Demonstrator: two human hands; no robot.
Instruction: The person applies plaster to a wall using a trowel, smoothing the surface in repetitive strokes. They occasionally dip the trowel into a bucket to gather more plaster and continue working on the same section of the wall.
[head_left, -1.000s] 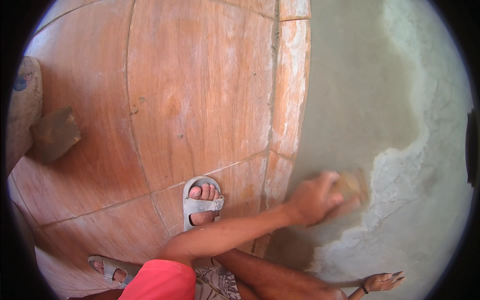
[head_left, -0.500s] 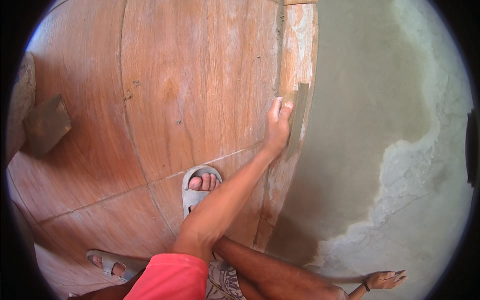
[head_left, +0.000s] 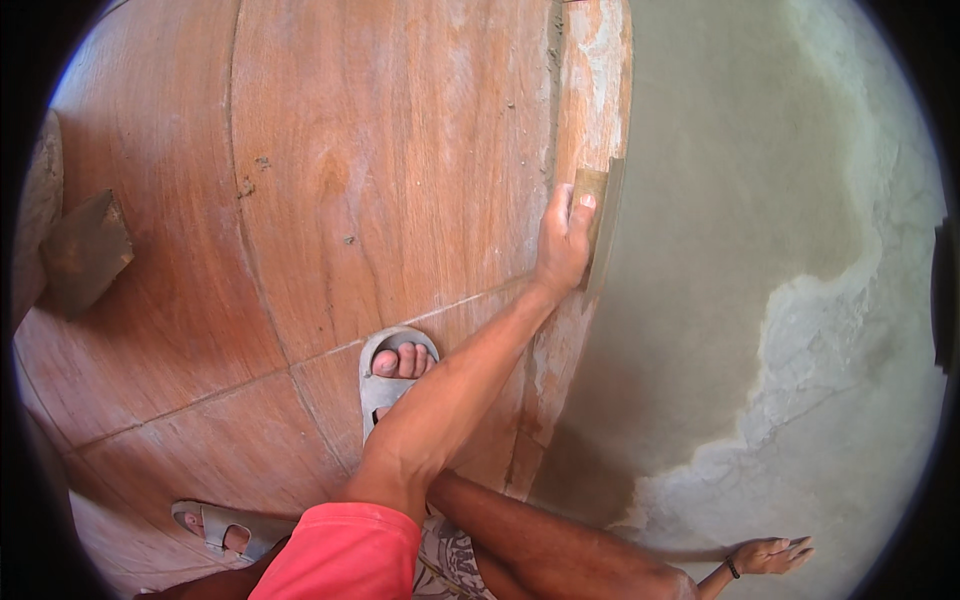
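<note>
My left hand (head_left: 566, 240) is closed around the tan grip of a flat plastering trowel (head_left: 613, 205). Its narrow blade shows almost edge-on and lies along the border between a wood-patterned tile strip (head_left: 597, 90) and damp grey plaster (head_left: 720, 200). The fingers' undersides are hidden. At the lower right, beyond my bent knee, my right hand (head_left: 770, 556) shows with a dark band at the wrist. Its fingers are stretched out and hold nothing; whether they touch the grey surface I cannot tell.
Wood-patterned tiles (head_left: 390, 130) with bits of mortar lie to the left. My sandalled feet (head_left: 402, 360) rest on them. A mortar-stained square plate (head_left: 88, 255) stands at the far left beside a pale, stained object (head_left: 42, 185). Paler, dry-looking plaster (head_left: 830, 340) borders the damp patch.
My left hand and the trowel have moved slightly right and up, bringing the blade to the plaster's edge. More of the tan grip shows. The right hand stays where it was.
</note>
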